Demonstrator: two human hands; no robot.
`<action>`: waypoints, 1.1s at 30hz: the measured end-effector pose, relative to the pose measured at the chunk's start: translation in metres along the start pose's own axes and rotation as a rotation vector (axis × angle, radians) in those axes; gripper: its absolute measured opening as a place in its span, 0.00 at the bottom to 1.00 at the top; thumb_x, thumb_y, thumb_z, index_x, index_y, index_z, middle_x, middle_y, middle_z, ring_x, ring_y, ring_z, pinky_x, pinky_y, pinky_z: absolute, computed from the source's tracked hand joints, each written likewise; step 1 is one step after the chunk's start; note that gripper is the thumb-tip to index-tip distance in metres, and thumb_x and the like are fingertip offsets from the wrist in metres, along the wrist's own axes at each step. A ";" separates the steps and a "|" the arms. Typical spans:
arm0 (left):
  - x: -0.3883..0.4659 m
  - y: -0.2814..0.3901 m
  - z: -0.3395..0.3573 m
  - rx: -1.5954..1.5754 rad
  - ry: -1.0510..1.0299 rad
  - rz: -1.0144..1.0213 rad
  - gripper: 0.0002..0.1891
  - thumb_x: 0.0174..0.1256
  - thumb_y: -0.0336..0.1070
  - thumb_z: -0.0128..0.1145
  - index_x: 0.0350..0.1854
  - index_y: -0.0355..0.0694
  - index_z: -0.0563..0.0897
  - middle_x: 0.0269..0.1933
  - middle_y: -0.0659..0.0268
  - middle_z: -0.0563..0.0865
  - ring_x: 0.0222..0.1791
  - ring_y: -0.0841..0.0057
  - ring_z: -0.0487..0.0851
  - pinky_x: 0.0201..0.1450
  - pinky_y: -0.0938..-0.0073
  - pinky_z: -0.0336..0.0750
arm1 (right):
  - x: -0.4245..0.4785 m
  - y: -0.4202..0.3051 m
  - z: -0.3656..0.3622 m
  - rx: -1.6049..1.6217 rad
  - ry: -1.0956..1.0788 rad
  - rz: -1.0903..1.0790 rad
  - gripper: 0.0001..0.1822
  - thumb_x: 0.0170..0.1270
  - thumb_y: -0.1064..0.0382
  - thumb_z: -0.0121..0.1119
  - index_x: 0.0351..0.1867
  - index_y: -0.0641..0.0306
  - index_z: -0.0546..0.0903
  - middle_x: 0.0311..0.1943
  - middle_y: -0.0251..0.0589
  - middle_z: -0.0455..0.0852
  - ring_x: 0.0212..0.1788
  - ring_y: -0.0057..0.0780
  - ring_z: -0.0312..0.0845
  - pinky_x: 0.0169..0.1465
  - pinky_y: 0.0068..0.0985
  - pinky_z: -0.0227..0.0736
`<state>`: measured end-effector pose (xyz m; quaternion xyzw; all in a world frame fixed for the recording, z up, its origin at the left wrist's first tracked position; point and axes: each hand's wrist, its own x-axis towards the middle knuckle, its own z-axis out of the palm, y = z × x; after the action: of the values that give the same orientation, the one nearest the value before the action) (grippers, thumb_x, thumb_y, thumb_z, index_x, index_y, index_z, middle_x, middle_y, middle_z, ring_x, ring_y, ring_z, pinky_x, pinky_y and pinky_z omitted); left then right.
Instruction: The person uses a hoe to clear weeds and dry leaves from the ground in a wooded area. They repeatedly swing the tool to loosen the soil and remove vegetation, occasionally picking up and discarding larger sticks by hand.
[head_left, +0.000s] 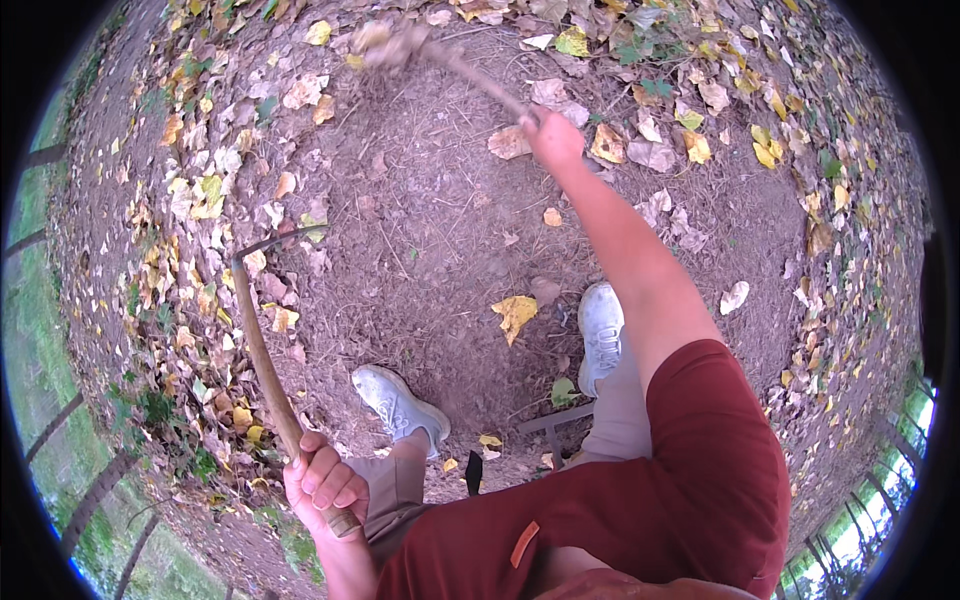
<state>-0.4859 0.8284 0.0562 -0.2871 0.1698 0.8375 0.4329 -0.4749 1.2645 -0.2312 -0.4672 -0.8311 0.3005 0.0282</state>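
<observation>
My left hand (330, 484) is wrapped around the lower end of a sickle's wooden handle (262, 360). The sickle's thin dark blade (281, 238) bends off to the right at the top, over leaves and bare soil. My right arm reaches far forward, and my right hand (555, 139) grips a thin wooden stick (484, 79). The stick's far end is blurred among dry leaves (390, 46), so whether it bears a tool head cannot be told. Bare brown soil (450, 225) with bits of straw lies between the hands.
Light sneakers (397, 405) are on my feet, set apart on the soil. Beside my right leg is a grey T-shaped bar (555, 424). A yellow leaf (515, 316) lies between the shoes. Fallen leaves (202, 195) ring the soil; tree trunks (94, 499) stand at the left edge.
</observation>
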 end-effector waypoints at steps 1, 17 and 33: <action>0.000 -0.001 0.000 -0.005 0.002 0.003 0.09 0.66 0.35 0.43 0.45 0.39 0.70 0.21 0.74 0.70 0.16 0.84 0.69 0.25 0.77 0.66 | 0.004 0.002 -0.001 0.063 0.088 0.028 0.19 0.61 0.49 0.53 0.48 0.56 0.78 0.31 0.47 0.84 0.36 0.42 0.81 0.40 0.35 0.74; 0.005 -0.001 0.002 -0.003 0.036 -0.005 0.09 0.67 0.35 0.44 0.44 0.39 0.71 0.19 0.74 0.70 0.15 0.84 0.70 0.23 0.76 0.68 | -0.045 -0.040 0.038 -0.287 -0.443 -0.436 0.16 0.62 0.48 0.53 0.49 0.46 0.78 0.36 0.44 0.82 0.40 0.36 0.81 0.39 0.35 0.77; 0.001 -0.007 -0.015 0.170 0.200 -0.245 0.11 0.65 0.36 0.50 0.49 0.44 0.71 0.21 0.73 0.69 0.16 0.82 0.68 0.21 0.76 0.66 | -0.069 0.060 0.068 0.286 -0.186 -0.092 0.19 0.59 0.57 0.58 0.47 0.68 0.80 0.27 0.45 0.84 0.26 0.35 0.79 0.35 0.31 0.71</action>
<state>-0.4760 0.8251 0.0437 -0.3499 0.2461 0.7282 0.5356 -0.4130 1.2005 -0.3026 -0.3900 -0.7995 0.4557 0.0313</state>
